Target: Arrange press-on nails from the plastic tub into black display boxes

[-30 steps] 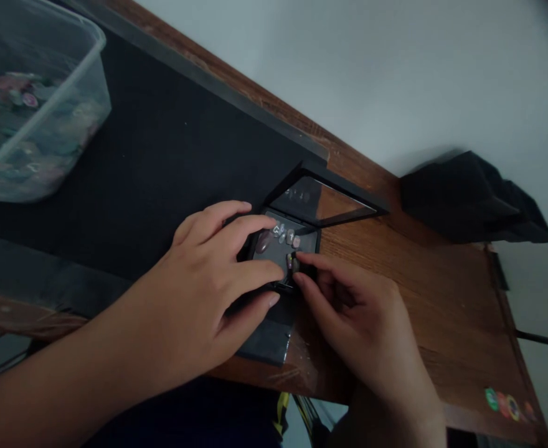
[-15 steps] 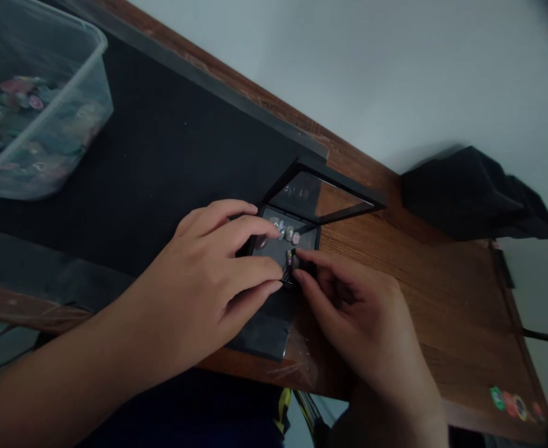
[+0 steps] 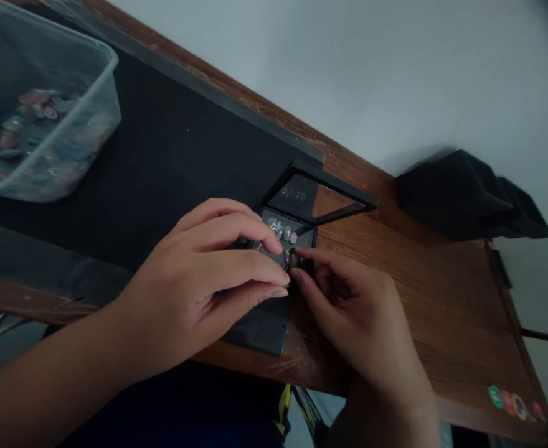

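A small black case stands with its clear-windowed lid raised. Several small shiny nail-shaped pieces lie in rows on its grey inner surface. My left hand arches over the left side of the case, covering much of it. Its thumb and a finger come together at the front edge; what is between them is hidden. At the front right corner, my right hand pinches with thumb and forefinger at a small dark nail-shaped piece, partly hidden by the fingertips.
A clear plastic bin of colourful small pieces stands on the black mat at the left. Black angular objects sit against the wall at the right. Round coloured stickers mark the wooden table's near right corner.
My left thumb and finger have closed together and shifted slightly right along the case's front edge. My right hand keeps its pinch in nearly the same place. The view has shifted a little.
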The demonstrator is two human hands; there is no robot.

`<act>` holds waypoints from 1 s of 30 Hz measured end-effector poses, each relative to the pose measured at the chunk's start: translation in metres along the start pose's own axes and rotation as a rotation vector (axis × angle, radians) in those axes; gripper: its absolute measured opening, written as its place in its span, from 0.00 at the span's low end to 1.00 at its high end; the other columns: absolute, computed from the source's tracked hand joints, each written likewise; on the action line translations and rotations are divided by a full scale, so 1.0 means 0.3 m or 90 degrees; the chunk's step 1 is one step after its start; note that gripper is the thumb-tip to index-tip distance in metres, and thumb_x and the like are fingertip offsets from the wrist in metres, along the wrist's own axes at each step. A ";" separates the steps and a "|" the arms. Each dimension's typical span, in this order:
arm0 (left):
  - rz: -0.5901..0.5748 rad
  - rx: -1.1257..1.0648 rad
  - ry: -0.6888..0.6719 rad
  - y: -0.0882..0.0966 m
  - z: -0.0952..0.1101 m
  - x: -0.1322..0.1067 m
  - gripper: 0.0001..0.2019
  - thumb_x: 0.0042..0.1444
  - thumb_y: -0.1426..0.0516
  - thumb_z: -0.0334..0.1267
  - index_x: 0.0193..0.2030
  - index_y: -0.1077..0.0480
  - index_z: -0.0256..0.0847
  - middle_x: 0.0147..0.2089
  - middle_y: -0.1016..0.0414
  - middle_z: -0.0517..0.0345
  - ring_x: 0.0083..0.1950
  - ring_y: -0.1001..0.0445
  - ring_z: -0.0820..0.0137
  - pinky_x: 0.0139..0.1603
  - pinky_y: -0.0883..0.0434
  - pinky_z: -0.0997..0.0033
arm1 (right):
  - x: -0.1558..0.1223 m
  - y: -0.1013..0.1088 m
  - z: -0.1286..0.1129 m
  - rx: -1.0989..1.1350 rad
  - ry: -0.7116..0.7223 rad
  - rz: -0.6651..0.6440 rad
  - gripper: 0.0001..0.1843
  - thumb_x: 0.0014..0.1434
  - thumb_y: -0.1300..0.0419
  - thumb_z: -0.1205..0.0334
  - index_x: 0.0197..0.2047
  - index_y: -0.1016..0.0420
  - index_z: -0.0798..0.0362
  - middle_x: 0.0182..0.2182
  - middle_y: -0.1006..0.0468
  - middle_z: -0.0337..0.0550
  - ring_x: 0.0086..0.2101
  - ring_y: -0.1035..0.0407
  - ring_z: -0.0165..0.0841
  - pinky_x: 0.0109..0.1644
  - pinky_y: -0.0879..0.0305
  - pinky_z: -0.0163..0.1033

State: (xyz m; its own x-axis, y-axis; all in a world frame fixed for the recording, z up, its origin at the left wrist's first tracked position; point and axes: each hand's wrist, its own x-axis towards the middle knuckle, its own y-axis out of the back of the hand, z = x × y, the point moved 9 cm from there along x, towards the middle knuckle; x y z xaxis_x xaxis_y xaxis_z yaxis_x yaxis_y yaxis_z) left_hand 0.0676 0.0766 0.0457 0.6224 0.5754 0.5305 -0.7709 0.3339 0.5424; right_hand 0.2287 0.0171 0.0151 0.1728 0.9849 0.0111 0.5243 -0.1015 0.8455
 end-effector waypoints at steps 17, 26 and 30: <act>-0.027 -0.132 0.020 -0.011 -0.005 -0.006 0.05 0.65 0.40 0.33 0.44 0.24 0.47 0.41 0.18 0.61 0.49 0.21 0.66 0.52 0.24 0.63 | -0.048 0.048 -0.160 0.181 0.225 0.098 0.08 0.59 0.33 0.71 0.41 0.20 0.49 0.24 0.22 0.33 0.23 0.30 0.25 0.27 0.35 0.33; -0.056 -0.173 0.043 -0.028 -0.011 -0.010 0.06 0.65 0.40 0.34 0.46 0.23 0.48 0.39 0.17 0.61 0.43 0.20 0.67 0.48 0.22 0.63 | -0.077 0.076 -0.151 0.117 0.225 0.179 0.13 0.57 0.29 0.65 0.46 0.20 0.44 0.22 0.26 0.31 0.21 0.33 0.27 0.27 0.32 0.35; -0.062 -0.185 0.048 -0.032 -0.012 -0.011 0.05 0.65 0.40 0.34 0.44 0.23 0.48 0.39 0.16 0.60 0.42 0.20 0.67 0.46 0.22 0.63 | -0.074 0.073 -0.164 0.122 0.257 0.157 0.16 0.57 0.29 0.67 0.48 0.20 0.43 0.22 0.24 0.31 0.21 0.32 0.28 0.26 0.32 0.36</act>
State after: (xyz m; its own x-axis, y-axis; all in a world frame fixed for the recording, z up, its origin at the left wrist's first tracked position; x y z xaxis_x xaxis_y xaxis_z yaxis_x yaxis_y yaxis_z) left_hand 0.0726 0.0743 0.0365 0.6919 0.5803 0.4295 -0.7212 0.5830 0.3742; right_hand 0.1952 0.0000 0.0597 -0.0055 0.9005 0.4349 0.6585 -0.3240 0.6792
